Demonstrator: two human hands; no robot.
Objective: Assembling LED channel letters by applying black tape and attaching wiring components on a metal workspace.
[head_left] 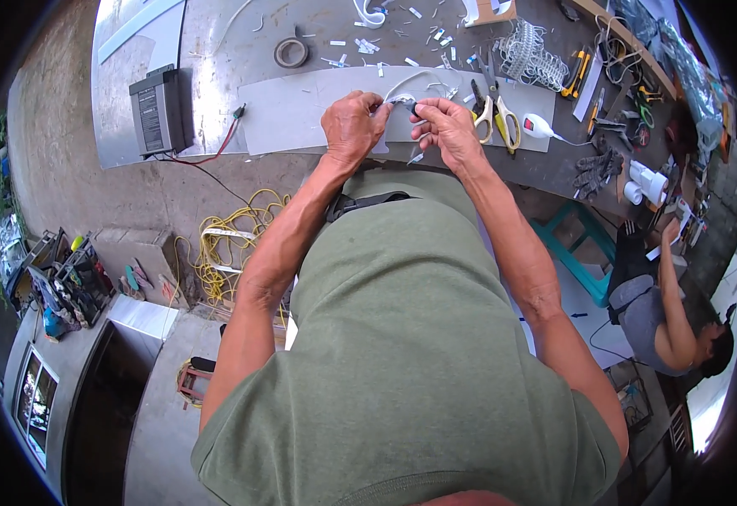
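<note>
My left hand [353, 126] is closed, its thumb and forefinger pinching the end of a thin white wire or strip [415, 78] over the front of the workbench. Just to its right, my right hand [451, 131] pinches a small dark piece [414, 109] at the same spot; its exact kind is too small to tell. The fingertips nearly meet. Behind them the white strip curves over a grey sheet [288, 118]. Scissors with cream handles [498, 122] lie right of my right hand, beside a white bulb-shaped device with a red part [538, 126].
A black power supply box [156, 114] with red and black leads stands at the left. A tape roll [291, 53], white clippings, coiled white strip [533, 55], yellow cutters [577, 74] and a dark glove [596, 173] lie about. At right sits another person [659, 325] near a green stool [583, 253].
</note>
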